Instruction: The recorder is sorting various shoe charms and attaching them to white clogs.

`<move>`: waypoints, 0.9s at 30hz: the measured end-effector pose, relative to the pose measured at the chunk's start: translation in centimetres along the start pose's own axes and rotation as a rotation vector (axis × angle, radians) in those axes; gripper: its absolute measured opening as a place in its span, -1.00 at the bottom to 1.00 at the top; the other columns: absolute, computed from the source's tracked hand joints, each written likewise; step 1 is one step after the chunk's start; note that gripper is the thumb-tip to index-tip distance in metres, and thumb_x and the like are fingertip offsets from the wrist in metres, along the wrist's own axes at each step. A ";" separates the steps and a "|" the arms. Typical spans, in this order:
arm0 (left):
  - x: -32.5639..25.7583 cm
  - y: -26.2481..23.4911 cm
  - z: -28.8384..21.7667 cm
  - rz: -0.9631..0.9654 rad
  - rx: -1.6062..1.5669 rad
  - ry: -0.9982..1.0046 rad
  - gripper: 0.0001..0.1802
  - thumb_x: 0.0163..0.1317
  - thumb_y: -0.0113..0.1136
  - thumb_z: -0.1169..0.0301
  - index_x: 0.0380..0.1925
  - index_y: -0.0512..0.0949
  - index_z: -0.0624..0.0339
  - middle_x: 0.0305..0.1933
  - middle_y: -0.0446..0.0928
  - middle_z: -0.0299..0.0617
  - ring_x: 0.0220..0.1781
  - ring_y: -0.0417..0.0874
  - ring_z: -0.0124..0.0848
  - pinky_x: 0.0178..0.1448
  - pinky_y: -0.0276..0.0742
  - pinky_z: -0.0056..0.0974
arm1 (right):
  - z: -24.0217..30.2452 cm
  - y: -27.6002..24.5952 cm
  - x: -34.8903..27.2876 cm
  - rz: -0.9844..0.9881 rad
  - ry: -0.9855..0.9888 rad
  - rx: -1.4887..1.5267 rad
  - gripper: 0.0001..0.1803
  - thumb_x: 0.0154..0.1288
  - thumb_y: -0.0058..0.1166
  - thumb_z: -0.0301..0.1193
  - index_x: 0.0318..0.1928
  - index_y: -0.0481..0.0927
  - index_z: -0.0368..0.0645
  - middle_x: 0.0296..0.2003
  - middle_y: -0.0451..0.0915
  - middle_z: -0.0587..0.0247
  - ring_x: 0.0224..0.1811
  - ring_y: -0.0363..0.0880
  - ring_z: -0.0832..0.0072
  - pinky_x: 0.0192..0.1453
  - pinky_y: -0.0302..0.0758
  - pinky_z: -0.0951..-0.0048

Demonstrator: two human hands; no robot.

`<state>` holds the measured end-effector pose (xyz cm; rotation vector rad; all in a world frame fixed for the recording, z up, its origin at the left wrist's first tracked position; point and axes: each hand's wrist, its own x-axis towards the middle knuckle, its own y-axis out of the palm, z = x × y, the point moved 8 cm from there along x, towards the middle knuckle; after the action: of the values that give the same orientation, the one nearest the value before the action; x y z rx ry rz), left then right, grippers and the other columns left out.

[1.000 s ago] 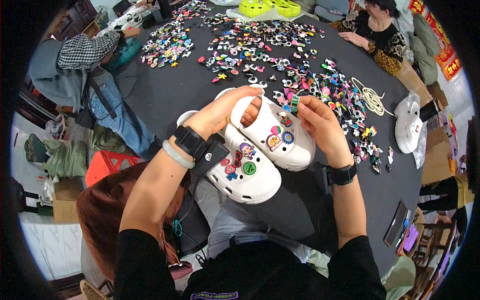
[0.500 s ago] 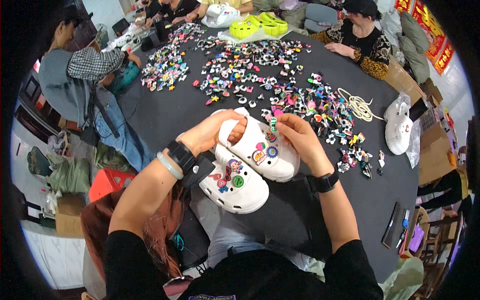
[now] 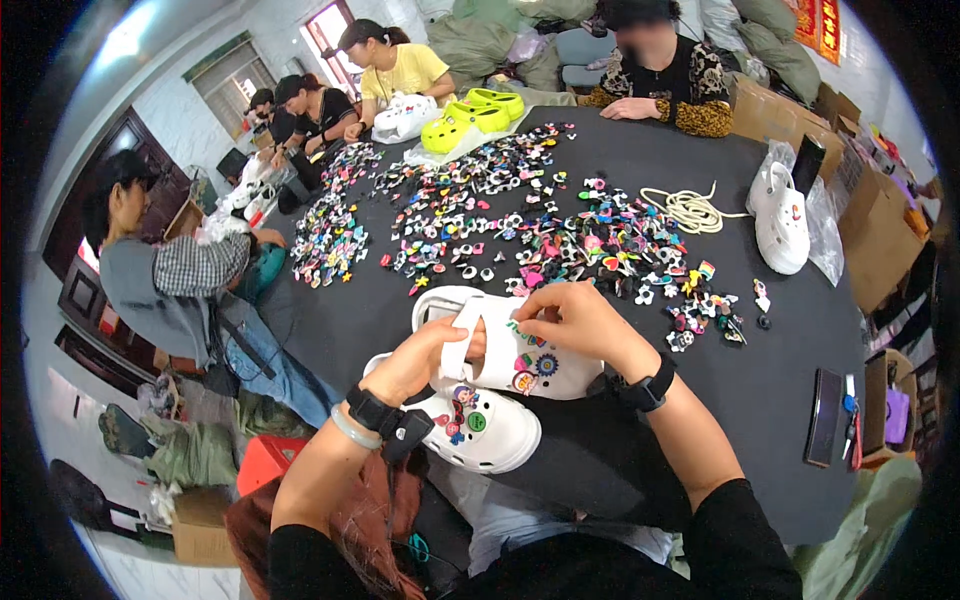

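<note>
My left hand (image 3: 412, 360) grips a white clog (image 3: 578, 380), its fingers reaching into the foot opening under the heel strap. Colourful shoe charms, among them a blue gear-like one (image 3: 546, 365), dot the clog's upper. Close against that upper, my right hand (image 3: 582, 325) pinches a small green-and-white charm (image 3: 516, 328); its back is hidden, so I cannot tell how deep it sits in a hole. A second white clog (image 3: 508, 438) lies just below and nearer me, with a round green charm (image 3: 476, 422) and several others on it.
Loose charms (image 3: 470, 225) spread over the dark table (image 3: 400, 300) beyond my hands. A cord coil (image 3: 690, 210), another white clog (image 3: 780, 225) and a phone (image 3: 823, 415) are to the right. Lime-green clogs (image 3: 465, 125) stand at the far side. Several people sit around the table.
The view has tilted up, showing more of the room. The held clog has turned more sideways, and my right hand has brought the charm down against its upper.
</note>
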<state>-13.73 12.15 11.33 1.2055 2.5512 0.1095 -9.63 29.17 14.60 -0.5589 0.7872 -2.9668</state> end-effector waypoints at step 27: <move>1.5 5.0 0.8 -0.161 0.277 -0.005 -0.65 0.12 0.33 0.52 -0.06 0.55 0.27 -0.13 0.61 -0.29 -0.13 0.60 -0.56 -0.03 0.51 -0.41 | -3.7 0.9 -0.1 0.316 0.010 -0.028 -0.17 -0.05 0.41 -0.09 0.22 0.37 -0.13 0.12 0.41 0.04 0.24 0.32 0.18 0.29 0.33 0.26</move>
<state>-10.67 16.43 11.20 1.0812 2.7123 -0.2917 -10.87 30.19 11.14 -0.3793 0.8322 -2.6754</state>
